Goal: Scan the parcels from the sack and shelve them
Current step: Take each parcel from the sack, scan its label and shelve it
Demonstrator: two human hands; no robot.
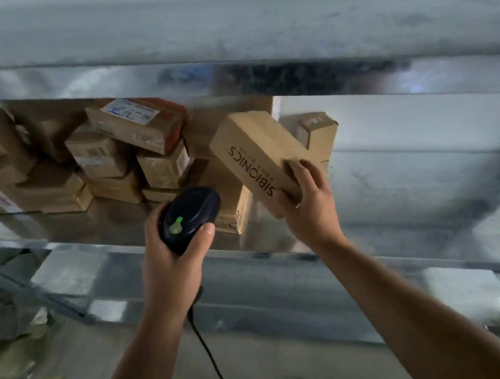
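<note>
Galvanised metal shelving (37, 84) fills the space in front of me, its upper beam (414, 75) running across at a slight slant. The lower shelf board (439, 191) is dull and shiny in patches (it mirrors whatever stands on it). Behind it shows a pale grey back surface (418, 120). Below the front rail (371, 272) lies a smooth grey floor (264, 366). The light is cool, dim and even.

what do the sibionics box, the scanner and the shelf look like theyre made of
The SIBIONICS box looks like plain brown cardboard, matte, with black print and soft, creased edges. The barcode scanner seems to be moulded black plastic, smooth with a slight sheen. The shelf is probably galvanised sheet metal: it is grey and shiny, and the stacked parcels reflect faintly in it.
</note>
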